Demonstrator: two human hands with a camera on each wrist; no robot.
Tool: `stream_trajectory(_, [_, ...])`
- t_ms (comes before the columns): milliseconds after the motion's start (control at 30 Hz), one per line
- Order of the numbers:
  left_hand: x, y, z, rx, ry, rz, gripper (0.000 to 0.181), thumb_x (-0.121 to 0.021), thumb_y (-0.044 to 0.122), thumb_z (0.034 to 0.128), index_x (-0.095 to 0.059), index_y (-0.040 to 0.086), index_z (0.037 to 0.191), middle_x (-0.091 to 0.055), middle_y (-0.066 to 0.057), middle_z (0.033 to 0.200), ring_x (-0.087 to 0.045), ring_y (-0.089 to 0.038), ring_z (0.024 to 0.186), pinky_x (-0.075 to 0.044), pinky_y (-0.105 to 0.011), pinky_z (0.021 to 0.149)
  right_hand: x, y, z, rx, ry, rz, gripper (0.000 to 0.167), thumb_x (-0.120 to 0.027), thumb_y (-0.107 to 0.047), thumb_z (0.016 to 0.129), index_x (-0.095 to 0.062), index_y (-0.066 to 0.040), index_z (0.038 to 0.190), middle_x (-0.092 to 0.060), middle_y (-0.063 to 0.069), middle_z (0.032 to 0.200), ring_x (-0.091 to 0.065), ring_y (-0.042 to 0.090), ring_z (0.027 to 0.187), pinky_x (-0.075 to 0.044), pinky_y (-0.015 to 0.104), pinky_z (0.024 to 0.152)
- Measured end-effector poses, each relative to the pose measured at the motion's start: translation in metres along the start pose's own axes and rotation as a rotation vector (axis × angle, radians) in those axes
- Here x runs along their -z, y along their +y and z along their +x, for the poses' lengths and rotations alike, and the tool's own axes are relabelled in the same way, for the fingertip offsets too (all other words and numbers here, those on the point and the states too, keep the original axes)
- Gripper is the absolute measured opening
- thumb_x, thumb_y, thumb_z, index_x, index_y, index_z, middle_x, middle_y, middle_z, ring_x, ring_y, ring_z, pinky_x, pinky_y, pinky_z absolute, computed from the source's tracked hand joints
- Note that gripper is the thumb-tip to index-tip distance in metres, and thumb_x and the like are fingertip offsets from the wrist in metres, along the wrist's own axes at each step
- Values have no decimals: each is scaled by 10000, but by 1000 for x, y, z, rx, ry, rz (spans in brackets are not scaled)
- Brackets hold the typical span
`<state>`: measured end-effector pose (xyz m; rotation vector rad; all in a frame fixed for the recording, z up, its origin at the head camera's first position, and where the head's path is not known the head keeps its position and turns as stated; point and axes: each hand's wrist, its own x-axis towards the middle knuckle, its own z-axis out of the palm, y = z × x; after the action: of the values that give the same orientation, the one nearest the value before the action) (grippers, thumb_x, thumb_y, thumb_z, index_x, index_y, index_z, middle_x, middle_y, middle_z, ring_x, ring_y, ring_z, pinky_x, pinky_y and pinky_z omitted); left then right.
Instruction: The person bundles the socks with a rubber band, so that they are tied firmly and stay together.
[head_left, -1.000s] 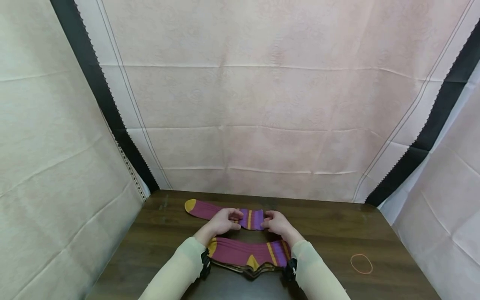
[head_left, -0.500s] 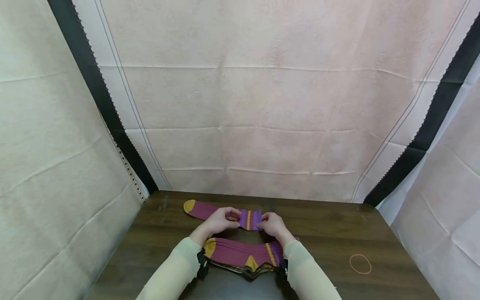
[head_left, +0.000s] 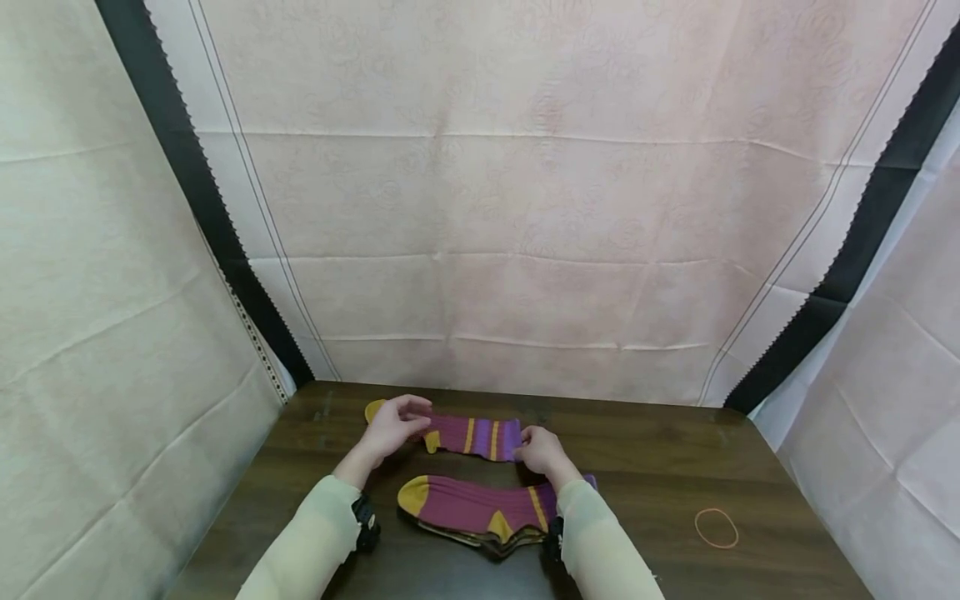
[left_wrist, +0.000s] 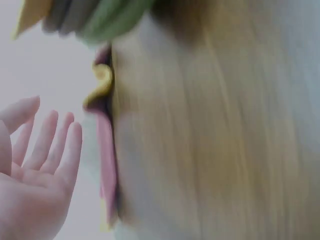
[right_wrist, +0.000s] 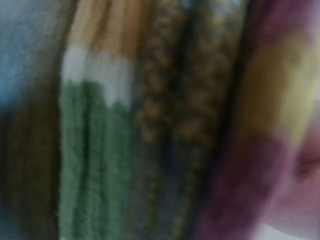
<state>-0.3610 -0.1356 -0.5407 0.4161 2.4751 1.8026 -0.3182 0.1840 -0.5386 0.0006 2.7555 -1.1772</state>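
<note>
A maroon sock [head_left: 448, 430] with a yellow heel and a purple, yellow-striped cuff lies flat at the back of the table. My left hand [head_left: 392, 427] hovers over its foot and hides part of it; in the left wrist view the fingers [left_wrist: 47, 140] are loosely extended, apart from the sock and holding nothing. At the cuff end, my right hand [head_left: 542, 452] pinches the edge between thumb and fingers. Nearer me lies a stack of socks [head_left: 472, 504], a similar maroon one on top. The right wrist view shows a green, white and orange sock [right_wrist: 95, 125] within the stack.
A thin orange rubber band [head_left: 716, 528] lies on the dark wooden table [head_left: 637, 500] to the right. Pale fabric walls [head_left: 487, 208] rise behind the table and at both sides.
My left hand has moved left from beside the cuff to above the foot, uncovering the yellow heel. My right hand has shifted slightly left and stays at the cuff.
</note>
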Motion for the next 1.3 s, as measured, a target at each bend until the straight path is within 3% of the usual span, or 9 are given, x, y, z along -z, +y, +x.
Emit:
stream_trajectory(367, [40,-26,-6,4,230,121,327,-759,-7,972,-702,-42,1293,-725,-217,1225,-674,-329,1113,-535,-309,888,-1,5,-1,-29,-20,46,246,-713,-84,1028,-627,38,1224,-613,91,1037,-541,235,882,-464,396,800])
stream_trajectory(500, [46,-32,-5,-4,332,159,341,-789,-17,936,-715,-41,1269,-715,-244,1215,-658,-382,1128,-508,-382,928,1,4,-1,-36,-30,40,294,-710,-94,1034,-615,49,1272,-621,114,1092,-553,248,928,-481,412,833])
stream_trajectory(600, [49,-35,-4,2,376,198,374,-810,-15,912,-708,-47,1270,-666,-275,1265,-625,-420,1177,-477,-486,990,2,4,0,-46,-30,37,298,-707,-103,1039,-616,42,1283,-622,104,1100,-556,242,947,-484,415,856])
stream_trajectory(767, [53,-39,-4,73,376,210,429,-795,-36,919,-665,-54,1327,-600,-293,1344,-566,-437,1251,-443,-537,1068,0,5,0,-49,-10,31,207,-727,-101,1025,-630,14,1168,-595,71,985,-537,229,881,-451,390,820])
stream_trajectory(900, [55,-42,-5,136,353,159,441,-763,-54,940,-632,-63,1361,-627,-303,1328,-608,-434,1226,-520,-482,991,-2,7,2,-48,6,28,176,-743,-92,1012,-628,-2,1109,-574,56,928,-525,225,844,-435,380,795])
stream_trajectory(1133, [57,-42,-4,179,360,154,440,-768,-27,945,-630,-68,1360,-650,-280,1324,-635,-408,1184,-543,-371,896,-4,5,4,-39,-2,39,194,-736,-86,1015,-638,10,1152,-602,66,972,-546,235,873,-458,399,804])
stream_trajectory(1300, [55,-41,-5,197,375,118,458,-754,-82,933,-619,-72,1370,-654,-293,1310,-638,-419,1190,-546,-396,932,-5,4,3,-44,-1,43,192,-732,-94,1021,-629,4,1150,-594,64,967,-544,232,870,-447,397,803])
